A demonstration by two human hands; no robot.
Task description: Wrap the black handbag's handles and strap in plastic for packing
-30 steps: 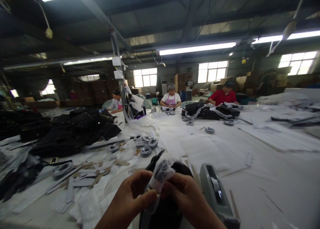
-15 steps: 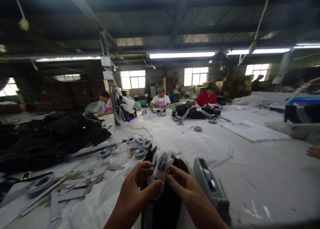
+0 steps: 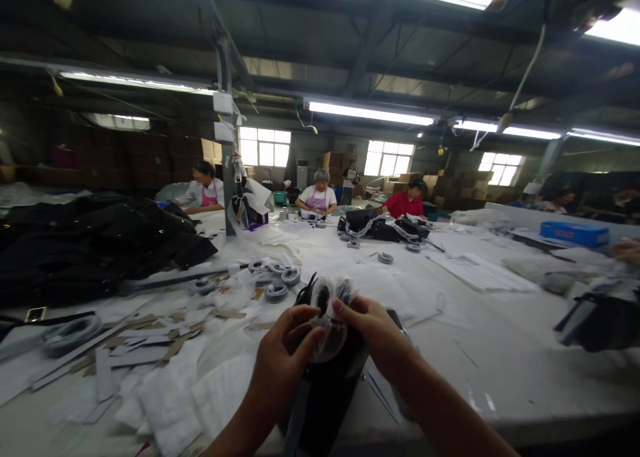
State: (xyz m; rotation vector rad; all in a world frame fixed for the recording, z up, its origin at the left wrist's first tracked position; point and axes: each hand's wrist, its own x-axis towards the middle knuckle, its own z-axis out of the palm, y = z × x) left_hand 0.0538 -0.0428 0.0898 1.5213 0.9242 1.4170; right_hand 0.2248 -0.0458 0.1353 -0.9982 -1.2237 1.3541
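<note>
My left hand (image 3: 283,360) and my right hand (image 3: 373,330) are both closed on a small clear plastic wrap (image 3: 327,310) with something grey inside. It sits on top of an upright black bag (image 3: 327,390) at the table's near edge. The fingers of both hands pinch the wrap from either side. Part of a grey tape dispenser (image 3: 400,327) peeks out behind my right wrist.
A big white table (image 3: 500,337) spreads ahead. Black bags (image 3: 100,244) pile up at the left, grey strap rolls (image 3: 275,280) and paper strips (image 3: 130,344) lie nearby. Three seated people work at the far side, beside a post (image 3: 227,170). A blue box (image 3: 574,233) lies right.
The view has swung right and tipped up. My hands with the wrap have risen a little on top of the bag, and the tape dispenser is now mostly hidden behind my right arm.
</note>
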